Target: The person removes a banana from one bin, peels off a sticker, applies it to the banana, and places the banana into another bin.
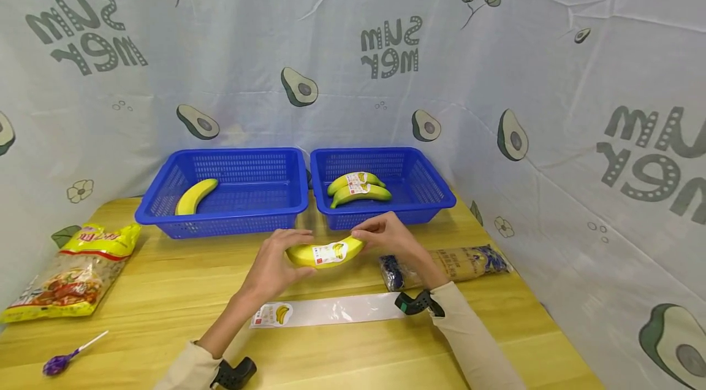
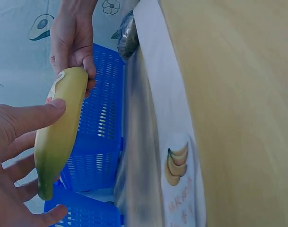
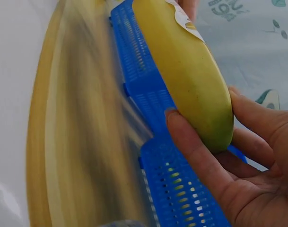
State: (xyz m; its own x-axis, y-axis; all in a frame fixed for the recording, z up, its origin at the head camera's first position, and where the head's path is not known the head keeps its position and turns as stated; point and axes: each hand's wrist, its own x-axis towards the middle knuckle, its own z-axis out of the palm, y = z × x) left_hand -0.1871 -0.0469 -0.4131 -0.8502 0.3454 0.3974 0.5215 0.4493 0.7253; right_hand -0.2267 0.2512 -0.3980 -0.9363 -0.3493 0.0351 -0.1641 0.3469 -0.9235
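Note:
A yellow banana (image 1: 325,253) with a printed sticker is held level above the table between both hands. My left hand (image 1: 278,261) grips its left end; in the left wrist view the thumb lies on the peel and the fingers pass behind. The banana's other, greenish end (image 3: 214,127) is pinched between the thumb and fingers of my right hand (image 1: 388,233). Below lies a white strip of labels (image 1: 342,310), one banana sticker (image 1: 274,315) at its left end. Two stickered bananas (image 1: 361,194) rest in the right blue basket (image 1: 380,216); one without a visible sticker (image 1: 194,197) is in the left blue basket (image 1: 231,224).
Behind the baskets hangs a patterned white curtain (image 1: 248,59). At the left lie a yellow-and-clear food bag (image 1: 83,270) and a purple lollipop (image 1: 57,364). A packet with a tan wrapper (image 1: 463,262) lies at the right, partly behind my right forearm.

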